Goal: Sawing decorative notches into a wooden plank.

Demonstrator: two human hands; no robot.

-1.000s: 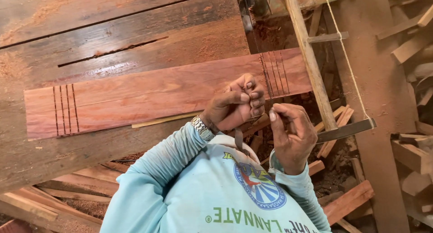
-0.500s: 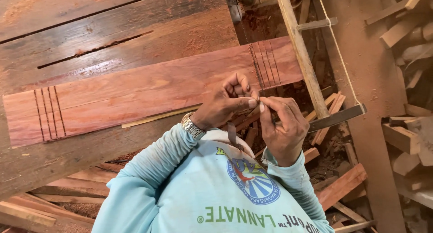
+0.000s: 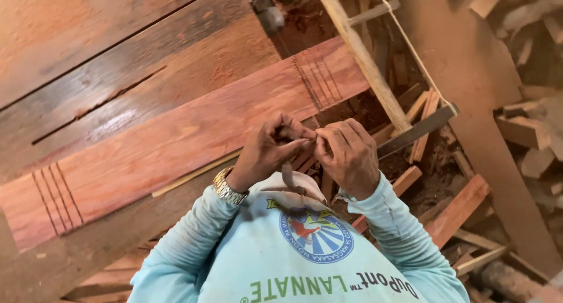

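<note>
Both hands together at chest: left hand [image 3: 267,153] and right hand [image 3: 350,156] pinch a small dark strap [image 3: 288,175] between fingertips, above reddish plank [image 3: 176,139] w/ marked lines. Step: fiddling w/ strap; needs steady fine grip.

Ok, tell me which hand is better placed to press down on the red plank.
Left, probably. The left hand hovers at the red plank's near edge; the right hand sits farther off, over scrap wood.

Two hands, the left hand [image 3: 267,150] and the right hand [image 3: 350,156], one wristwatch [image 3: 227,187], one long red plank [image 3: 176,133], and two sets of four dark lines on it
</note>
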